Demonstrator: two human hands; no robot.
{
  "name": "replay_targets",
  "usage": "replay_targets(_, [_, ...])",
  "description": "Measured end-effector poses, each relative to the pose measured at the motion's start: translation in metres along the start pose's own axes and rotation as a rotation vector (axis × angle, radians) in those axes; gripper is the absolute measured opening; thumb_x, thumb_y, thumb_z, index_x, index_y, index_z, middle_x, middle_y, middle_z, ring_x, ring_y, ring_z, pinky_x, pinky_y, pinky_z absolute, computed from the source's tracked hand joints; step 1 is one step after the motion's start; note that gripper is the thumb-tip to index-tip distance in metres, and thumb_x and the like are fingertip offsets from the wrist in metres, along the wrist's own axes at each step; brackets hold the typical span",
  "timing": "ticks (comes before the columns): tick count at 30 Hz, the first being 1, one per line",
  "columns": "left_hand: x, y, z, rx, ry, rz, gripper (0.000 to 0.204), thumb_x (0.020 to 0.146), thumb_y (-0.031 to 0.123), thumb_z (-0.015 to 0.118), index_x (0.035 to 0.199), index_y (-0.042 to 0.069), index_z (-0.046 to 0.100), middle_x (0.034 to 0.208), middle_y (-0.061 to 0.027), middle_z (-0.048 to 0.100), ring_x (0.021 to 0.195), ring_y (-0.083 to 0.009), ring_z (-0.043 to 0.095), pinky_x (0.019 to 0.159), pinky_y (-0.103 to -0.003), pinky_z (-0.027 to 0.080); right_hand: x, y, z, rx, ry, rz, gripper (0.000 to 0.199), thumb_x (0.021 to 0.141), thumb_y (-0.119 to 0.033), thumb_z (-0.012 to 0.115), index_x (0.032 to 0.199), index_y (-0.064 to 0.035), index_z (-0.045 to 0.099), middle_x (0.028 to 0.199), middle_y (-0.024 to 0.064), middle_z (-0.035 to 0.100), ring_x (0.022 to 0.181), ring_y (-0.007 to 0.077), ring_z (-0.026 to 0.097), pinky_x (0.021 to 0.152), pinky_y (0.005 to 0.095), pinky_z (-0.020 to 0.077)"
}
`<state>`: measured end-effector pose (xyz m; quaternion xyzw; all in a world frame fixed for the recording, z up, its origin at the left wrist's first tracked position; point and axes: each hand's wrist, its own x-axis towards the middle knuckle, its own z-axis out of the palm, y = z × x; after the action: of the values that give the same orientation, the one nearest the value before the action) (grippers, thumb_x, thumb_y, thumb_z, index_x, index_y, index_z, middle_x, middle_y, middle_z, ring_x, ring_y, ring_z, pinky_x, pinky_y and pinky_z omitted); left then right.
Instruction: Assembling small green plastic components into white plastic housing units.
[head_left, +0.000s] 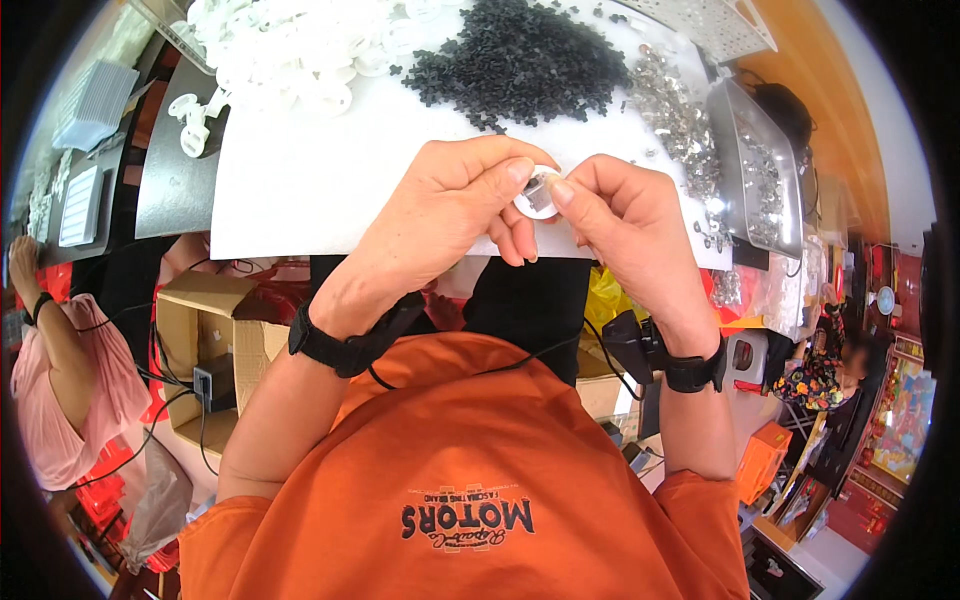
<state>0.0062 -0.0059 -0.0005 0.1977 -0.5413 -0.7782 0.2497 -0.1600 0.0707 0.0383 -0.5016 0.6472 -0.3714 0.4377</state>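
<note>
Above the front edge of a white work surface (290, 190), both hands meet at a small round white plastic part (544, 210). A shiny, squarish metal piece (538, 190) shows in its middle. My left hand (450, 200) pinches the part from the left between thumb and fingers. From the right, my right hand (628, 215) pinches it too, thumb pressed at its edge near the metal piece. Beyond them lie a heap of small black pieces (515, 65), a pile of white plastic parts (270, 60) and a scatter of small shiny metal pieces (670, 110).
A clear plastic bin (755, 165) with metal pieces stands at the right edge. Several white parts (192, 125) lie on the dark table at left. Below are a cardboard box (200, 300) and black cables. Another person's arm (65, 345) is at far left; someone sits far right.
</note>
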Motion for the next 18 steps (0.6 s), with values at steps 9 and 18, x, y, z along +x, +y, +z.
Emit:
replay_targets(9, [-0.001, 0.005, 0.004, 0.024, 0.038, -0.012, 0.028, 0.091, 0.004, 0.044, 0.111, -0.004, 0.060, 0.074, -0.0066, 0.063, 0.065, -0.0098, 0.061, 0.060, -0.022, 0.051, -0.002, 0.008, 0.004, -0.049, 0.064, -0.132, 0.022, 0.089, -0.017, 0.060, 0.074, -0.0018, 0.055, 0.058, -0.0060, 0.043, 0.055, 0.0025, 0.035, 0.047, 0.0212, 0.0299])
replay_targets(18, [0.000, 0.003, 0.009, 0.127, 0.085, 0.000, 0.027, 0.090, 0.003, 0.044, 0.109, -0.003, 0.062, 0.073, -0.0050, 0.062, 0.064, -0.0079, 0.059, 0.059, -0.020, 0.049, -0.001, 0.013, 0.005, -0.049, 0.083, -0.130, 0.022, 0.090, -0.017, 0.059, 0.075, -0.0019, 0.055, 0.058, -0.0049, 0.043, 0.056, 0.0030, 0.036, 0.048, 0.0212, 0.0301])
